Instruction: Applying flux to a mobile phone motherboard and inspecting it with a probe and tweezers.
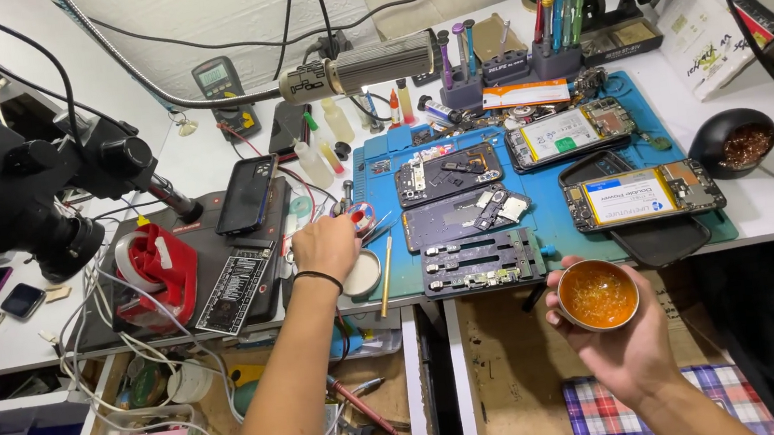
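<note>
So the right hand (626, 341) is cupped around a small round tin of amber flux (598, 294) just off the bench's front edge, while the left hand (324, 246) pinches a little solder spool (362, 216) beside the blue mat's (552, 218) left edge.

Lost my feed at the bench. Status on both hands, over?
Right hand cups round tin of amber paste below bench edge. Left hand reaches small spool by blue mat. Nothing between.

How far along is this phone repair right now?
Done: four phones lie opened on the blue mat. In hand: right hand holds a round tin of amber paste; left hand reaches a small spool. Left: all phones remain open, unassembled.
</note>
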